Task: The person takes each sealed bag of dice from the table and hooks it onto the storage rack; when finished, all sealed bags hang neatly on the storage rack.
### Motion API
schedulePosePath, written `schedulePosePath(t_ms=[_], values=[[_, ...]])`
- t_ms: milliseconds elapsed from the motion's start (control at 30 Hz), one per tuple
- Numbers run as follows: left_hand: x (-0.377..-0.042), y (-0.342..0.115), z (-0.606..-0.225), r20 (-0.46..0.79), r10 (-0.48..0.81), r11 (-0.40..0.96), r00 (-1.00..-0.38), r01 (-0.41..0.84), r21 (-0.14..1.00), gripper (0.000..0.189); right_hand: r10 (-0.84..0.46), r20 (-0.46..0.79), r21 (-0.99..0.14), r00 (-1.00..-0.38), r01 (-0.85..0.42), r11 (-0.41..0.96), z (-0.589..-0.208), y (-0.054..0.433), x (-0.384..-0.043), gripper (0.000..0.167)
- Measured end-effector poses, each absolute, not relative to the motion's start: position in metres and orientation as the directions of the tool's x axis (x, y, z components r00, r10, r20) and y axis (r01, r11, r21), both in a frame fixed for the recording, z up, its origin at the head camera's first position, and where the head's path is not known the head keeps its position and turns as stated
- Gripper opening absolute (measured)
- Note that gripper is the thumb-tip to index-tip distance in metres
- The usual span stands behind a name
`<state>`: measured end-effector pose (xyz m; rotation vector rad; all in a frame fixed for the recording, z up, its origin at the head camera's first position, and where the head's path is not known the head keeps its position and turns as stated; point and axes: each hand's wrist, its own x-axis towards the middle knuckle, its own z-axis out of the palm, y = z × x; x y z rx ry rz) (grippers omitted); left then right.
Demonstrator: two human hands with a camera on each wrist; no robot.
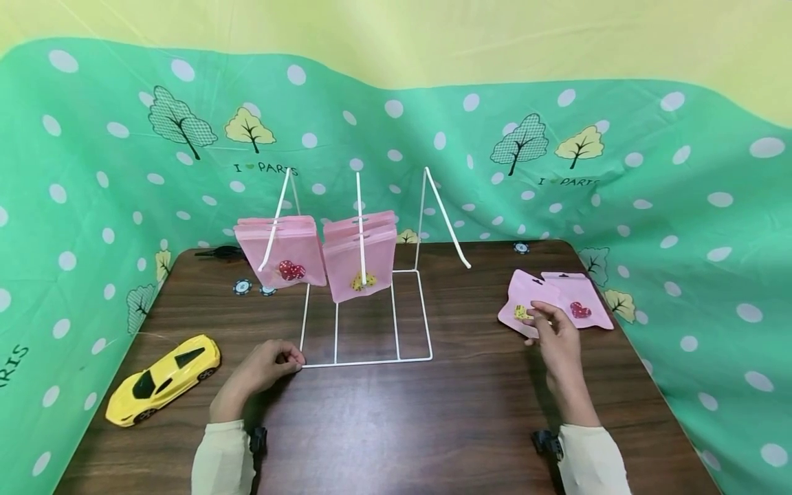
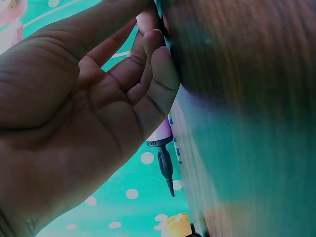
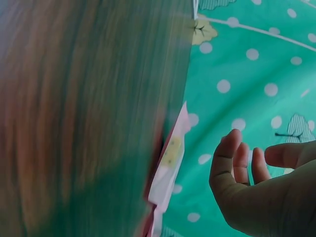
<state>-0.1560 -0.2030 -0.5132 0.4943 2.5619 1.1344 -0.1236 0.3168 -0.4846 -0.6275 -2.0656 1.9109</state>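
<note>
My left hand (image 1: 262, 371) pinches the front left corner of a white wire display rack (image 1: 371, 362) on the table. Pink pouches hang from the left hook, the front one showing red dice (image 1: 291, 270). More pouches on the middle hook show yellow dice (image 1: 364, 280). Just above a flat pink pouch with yellow dice (image 3: 170, 154) hovers my right hand (image 1: 559, 344). Its fingers are loosely bent, and the right wrist view shows nothing between them. Beside that pouch lies another pink pouch (image 1: 594, 292) with red dice.
At the left stands a yellow toy car (image 1: 163, 380). A black nozzle-tipped object (image 2: 165, 163) lies behind the rack. Poker chips lie near it, and one chip (image 1: 521, 247) sits at the back right. Green dotted cloth (image 1: 396, 130) encloses the wooden table (image 1: 470, 412).
</note>
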Motion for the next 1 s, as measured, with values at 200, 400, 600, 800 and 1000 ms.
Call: schedulePosePath(t_ms=[200,400,600,800,1000], values=[[-0.158,-0.203,-0.511,-0.120,0.420,0.633,-0.899,0.196,0.749,0.011,0.484,-0.147,-0.981,-0.863,0.188,0.037,-0.484,0.334,-0.119,0.017],[-0.158,-0.204,-0.511,-0.145,0.407,0.644,-0.902,0.171,0.745,0.011,0.505,-0.171,-0.967,-0.846,0.241,0.076,-0.489,0.348,-0.113,0.024],[-0.157,-0.204,-0.512,-0.153,0.402,0.648,-0.903,0.162,0.745,0.011,0.507,-0.194,-0.951,-0.840,0.289,0.114,-0.494,0.356,-0.108,0.028],[-0.156,-0.203,-0.513,-0.144,0.409,0.640,-0.901,0.171,0.749,0.010,0.499,-0.222,-0.928,-0.838,0.339,0.156,-0.500,0.364,-0.103,0.036],[-0.156,-0.202,-0.513,-0.143,0.410,0.638,-0.901,0.171,0.751,0.010,0.470,-0.237,-0.919,-0.850,0.354,0.176,-0.504,0.372,-0.099,0.042]])
